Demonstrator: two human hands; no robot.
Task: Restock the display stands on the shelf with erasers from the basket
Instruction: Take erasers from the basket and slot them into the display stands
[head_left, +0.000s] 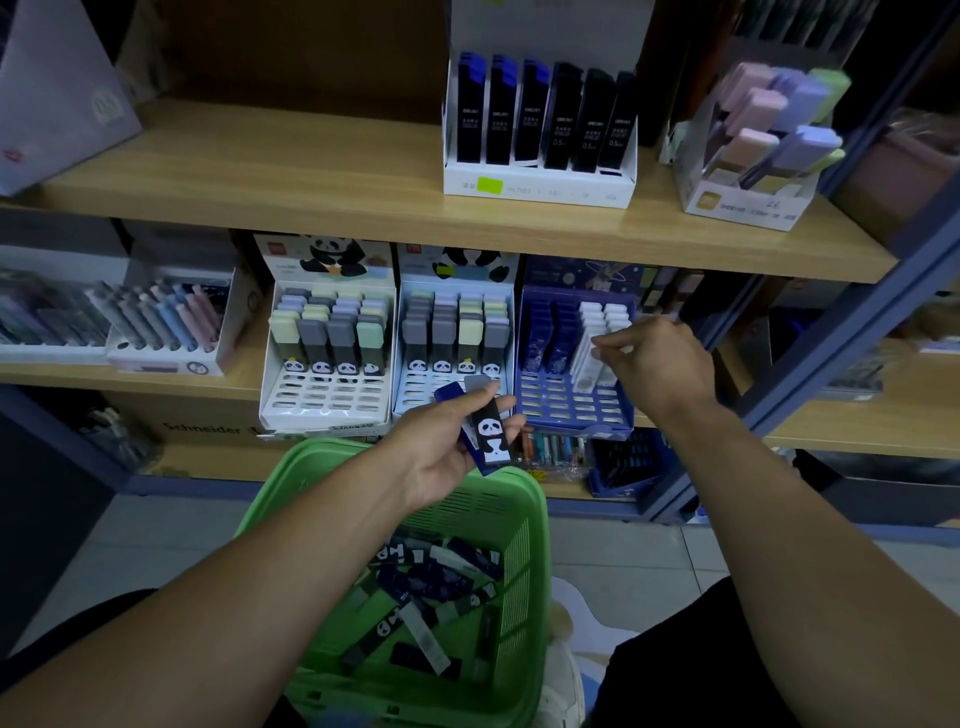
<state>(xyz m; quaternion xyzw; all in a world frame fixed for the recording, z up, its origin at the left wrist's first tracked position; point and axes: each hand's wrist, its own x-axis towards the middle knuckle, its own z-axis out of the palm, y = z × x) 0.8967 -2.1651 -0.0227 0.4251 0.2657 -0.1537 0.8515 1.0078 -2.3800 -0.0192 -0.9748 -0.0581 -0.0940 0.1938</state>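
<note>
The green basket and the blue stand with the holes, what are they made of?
The green basket looks like moulded plastic: even colour, slight sheen, slotted walls. The blue stand looks like printed cardboard with punched slots, though thin plastic is possible.

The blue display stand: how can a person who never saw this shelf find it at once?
Look at the middle wooden shelf, just above the green basket. Three slotted stands sit side by side there; the blue display stand is the rightmost, where the right hand reaches. Its neighbours are white with panda headers, while it is dark blue.
</note>
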